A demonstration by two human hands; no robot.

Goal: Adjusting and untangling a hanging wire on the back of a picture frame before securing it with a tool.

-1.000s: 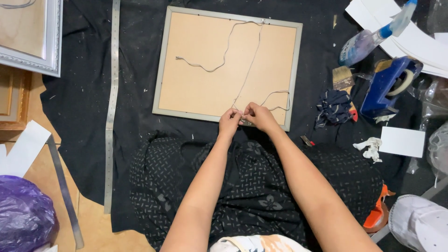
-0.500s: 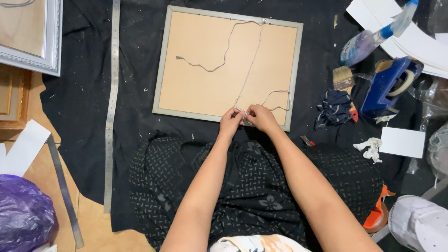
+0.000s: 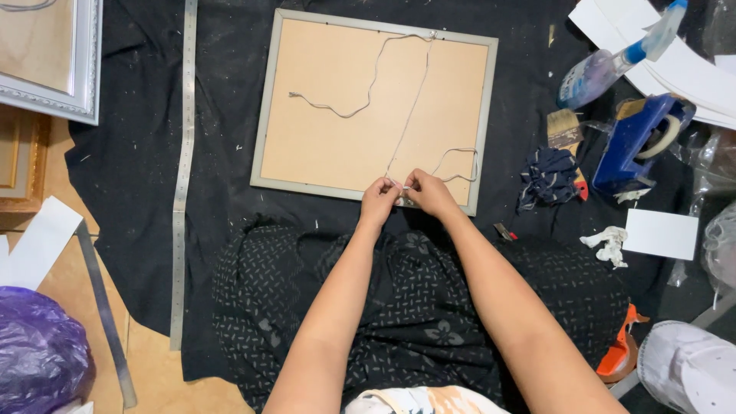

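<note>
- While two hands pinch one cord (image 3: pixel 399 138), left hand (image 3: pixel 379 201) and right hand (image 3: pixel 431 193) meet at frame's (image 3: pixel 307 146) six o'clock edge
- One brush (image 3: pixel 566 130), one tape dispenser (image 3: pixel 632 142) at three o'clock

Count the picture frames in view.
3, perhaps more out of view: a grey frame face down under both hands, a silver frame top left, and a gold frame just below it.

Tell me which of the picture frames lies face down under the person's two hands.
The grey-rimmed frame with the tan backing board. Both the left hand and right hand pinch its hanging cord; the silver and gold frames lie far left.
</note>
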